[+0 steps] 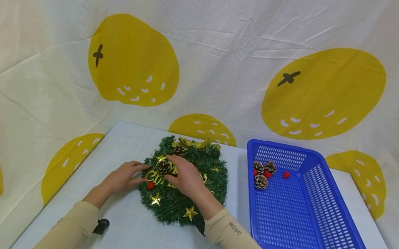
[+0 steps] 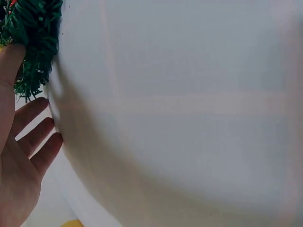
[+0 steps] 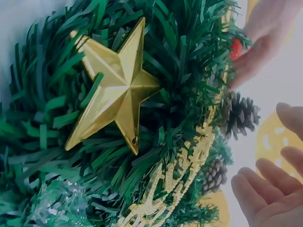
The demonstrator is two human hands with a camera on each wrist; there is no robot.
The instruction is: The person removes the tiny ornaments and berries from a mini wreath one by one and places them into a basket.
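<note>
A green tinsel wreath (image 1: 181,206) lies on the table, bearing gold stars (image 3: 118,87), gold lettering (image 1: 154,177), and a red ball (image 1: 151,186). On its left part sits a pine cone (image 1: 162,167), with a second pine cone (image 1: 179,150) farther back. My right hand (image 1: 185,177) is over the wreath beside the nearer cone; the right wrist view shows its fingers spread and apart from that cone. At the wreath's left edge, my left hand (image 1: 122,178) has its thumb against the greenery and its other fingers loosely extended.
Right of the wreath stands a blue plastic basket (image 1: 350,228) holding several pine cones (image 1: 261,182) and red balls (image 1: 286,174). A white cloth with yellow fruit prints (image 1: 227,82) hangs behind the table. A gold bow (image 1: 197,143) tops the wreath.
</note>
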